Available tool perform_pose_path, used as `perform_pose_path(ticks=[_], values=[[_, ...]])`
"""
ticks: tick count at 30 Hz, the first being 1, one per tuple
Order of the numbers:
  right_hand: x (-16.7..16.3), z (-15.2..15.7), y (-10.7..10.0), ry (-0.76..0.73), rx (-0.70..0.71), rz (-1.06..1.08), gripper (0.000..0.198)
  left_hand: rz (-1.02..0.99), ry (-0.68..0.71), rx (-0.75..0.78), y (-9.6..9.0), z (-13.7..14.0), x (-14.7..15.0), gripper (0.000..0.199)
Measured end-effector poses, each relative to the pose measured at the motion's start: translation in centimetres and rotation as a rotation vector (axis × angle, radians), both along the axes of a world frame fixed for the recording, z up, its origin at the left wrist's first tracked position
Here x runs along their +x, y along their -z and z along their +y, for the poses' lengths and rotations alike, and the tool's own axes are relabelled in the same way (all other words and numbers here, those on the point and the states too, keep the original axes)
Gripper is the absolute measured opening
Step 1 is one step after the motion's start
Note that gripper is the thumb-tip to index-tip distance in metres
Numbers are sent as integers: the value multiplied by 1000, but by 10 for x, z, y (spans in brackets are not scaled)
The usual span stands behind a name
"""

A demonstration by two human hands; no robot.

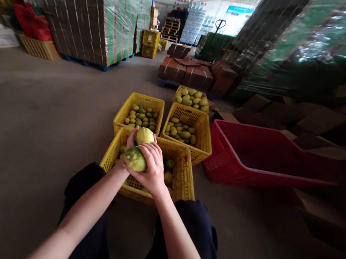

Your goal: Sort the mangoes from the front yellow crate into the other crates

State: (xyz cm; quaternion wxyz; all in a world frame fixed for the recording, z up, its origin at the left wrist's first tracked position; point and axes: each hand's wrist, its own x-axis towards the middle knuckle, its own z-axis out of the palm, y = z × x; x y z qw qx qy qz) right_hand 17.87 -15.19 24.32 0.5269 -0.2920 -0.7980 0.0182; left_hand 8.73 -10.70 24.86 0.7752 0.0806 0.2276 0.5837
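Note:
My left hand [131, 140] is closed around a pale yellow papaya [144, 136], partly hidden behind my other hand. Nearer to me, my right hand [153, 165] grips a greener papaya [136, 159], with its thumb below and fingers over the side. The two fruits are close together, above a large yellow crate [189, 178] between my knees. Several green-yellow fruits [167, 176] lie inside this crate, partly covered by my hands and arms.
Beyond stand a yellow crate [116, 118] at left, another [208, 135] at right and a heaped one [178, 88] behind, all with fruit. A red bin [219, 163] stands at right, beside cardboard [319, 151]. Wrapped pallet stacks [120, 16] and flattened brown cartons [195, 76] are farther back.

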Motion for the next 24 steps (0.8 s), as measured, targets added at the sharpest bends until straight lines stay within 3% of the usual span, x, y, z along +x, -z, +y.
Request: perform_pose_path(ticks=[4,8,12,16,24], values=[[14,4,-10,107,-206,326,61,-119,-188,-17,-15,15,-12,25],[32,15,-19,216,-272,617,59,-6,-341,143,-27,13,-18,29],[37,17,-20,86,-365,503,59,210,-321,285,-27,2,-14,33],[36,12,-18,-42,-453,428,57,347,-241,330,-27,-7,-15,36],[43,11,-18,-88,-395,344,58,574,-187,625,-23,-8,-28,31]])
